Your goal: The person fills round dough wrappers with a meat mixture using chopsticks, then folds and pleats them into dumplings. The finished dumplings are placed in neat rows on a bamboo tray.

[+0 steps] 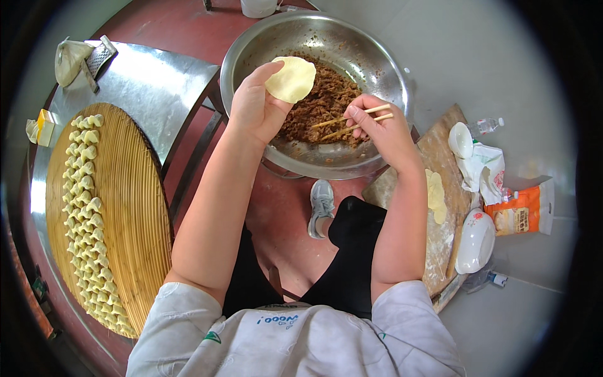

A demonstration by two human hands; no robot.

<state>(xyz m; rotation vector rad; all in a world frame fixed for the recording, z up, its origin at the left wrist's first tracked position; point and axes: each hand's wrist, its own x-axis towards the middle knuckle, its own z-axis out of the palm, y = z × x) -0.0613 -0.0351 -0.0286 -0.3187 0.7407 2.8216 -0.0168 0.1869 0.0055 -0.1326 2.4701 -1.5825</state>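
My left hand (261, 101) holds a round, pale yellow dough wrapper (293, 80) by its edge, over the left part of a large metal basin (381, 52). Brown minced filling (325, 89) lies in the bottom of the basin. In my right hand (381, 127) is a pair of chopsticks (346, 121), their tips at the filling. To the left, a round woven reed tray (134, 202) carries rows of folded dumplings (87, 198). Several flat wrappers (435, 195) overlap on a floured wooden board (443, 141), partly behind my right forearm.
Under the tray stands a metal table (155, 70), with a grater (100, 56), a plastic bag (70, 61) and a small carton (46, 127). Right of the board are a white bowl (460, 140), a flowered dish (476, 240), an orange packet (518, 212) and a plastic bottle (485, 126).
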